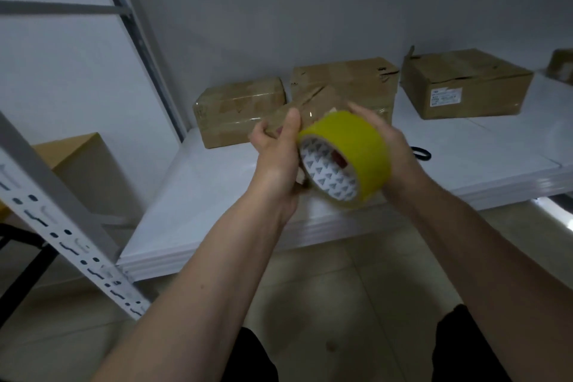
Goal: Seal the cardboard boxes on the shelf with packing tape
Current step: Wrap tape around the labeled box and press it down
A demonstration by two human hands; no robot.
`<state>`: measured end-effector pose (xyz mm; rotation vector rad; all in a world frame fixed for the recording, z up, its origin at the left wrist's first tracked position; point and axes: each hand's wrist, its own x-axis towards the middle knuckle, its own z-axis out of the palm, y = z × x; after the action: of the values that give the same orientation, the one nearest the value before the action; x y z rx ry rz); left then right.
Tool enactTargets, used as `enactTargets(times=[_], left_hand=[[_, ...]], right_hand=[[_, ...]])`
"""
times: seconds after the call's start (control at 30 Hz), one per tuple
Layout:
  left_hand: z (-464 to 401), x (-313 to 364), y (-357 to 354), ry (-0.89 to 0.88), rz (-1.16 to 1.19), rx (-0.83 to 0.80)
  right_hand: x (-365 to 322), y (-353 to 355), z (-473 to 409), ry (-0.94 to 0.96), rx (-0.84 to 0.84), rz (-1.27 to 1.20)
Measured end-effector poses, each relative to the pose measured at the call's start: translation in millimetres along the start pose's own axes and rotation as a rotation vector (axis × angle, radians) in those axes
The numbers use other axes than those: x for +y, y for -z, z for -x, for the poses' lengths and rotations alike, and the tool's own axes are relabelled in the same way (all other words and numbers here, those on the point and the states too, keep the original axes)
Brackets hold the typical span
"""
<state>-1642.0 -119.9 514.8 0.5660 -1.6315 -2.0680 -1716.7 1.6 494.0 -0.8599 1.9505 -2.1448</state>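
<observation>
Now at the centre of the frame I hold the yellow tape roll (344,158) above the shelf (217,189) edge, my right hand (392,149) cupped around its outer side. Its open core faces the lower left. My left hand (276,161) pinches the pulled tape end (313,108), which runs toward the middle box (347,84).

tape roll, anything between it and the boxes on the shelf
Nothing visible blocks it. The yellow tape roll is held in the right hand, and the left hand grips a small cardboard box right beside it. The other boxes sit behind on the shelf.
</observation>
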Motion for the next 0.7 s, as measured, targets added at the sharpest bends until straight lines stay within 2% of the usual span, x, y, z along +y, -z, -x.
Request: enactTargets(times=[0.1, 0.17, 0.23, 0.3, 0.33, 0.43, 0.53, 0.63, 0.7], left_hand=[[6.8, 32.4, -3.4, 0.117, -0.16, -0.052], [9.8, 42.8, -3.6, 0.039, -0.32, -0.059], [12.3, 48.7, -3.2, -0.03, -0.403, -0.06], [14.9, 48.5, -3.7, -0.034, -0.431, -0.072], [16.0, 46.7, -3.0, -0.045, -0.455, -0.055], [8.6, 41.5, 1.8, -0.227, -0.534, -0.006], [-1.6, 51.1, 1.5, -0.524, -0.66, -0.146], [-8.4, 61.3, 2.1, -0.568, -0.869, -0.307], [-15.6, 62.8, 3.3, -0.578, -1.027, -0.321]], right_hand=[[-28.8, -0.9, -18.3, 0.002, 0.072, -0.13], [-46.7, -1.0, -38.7, -0.063, 0.198, -0.192], [-66.4, -1.4, -60.2, -0.033, 0.247, -0.014], [-79.5, -5.3, -71.6, -0.045, 0.197, 0.154], [-84.1, -8.1, -71.3, -0.071, 0.153, 0.16], [-76.6, -15.1, -72.0, -0.106, 0.177, 0.086], [-69.9, -12.7, -73.3, -0.186, 0.246, -0.091], [-64.2, -5.2, -67.7, -0.178, 0.286, -0.362], [-63.4, -1.6, -54.2, -0.049, 0.167, -0.45]])
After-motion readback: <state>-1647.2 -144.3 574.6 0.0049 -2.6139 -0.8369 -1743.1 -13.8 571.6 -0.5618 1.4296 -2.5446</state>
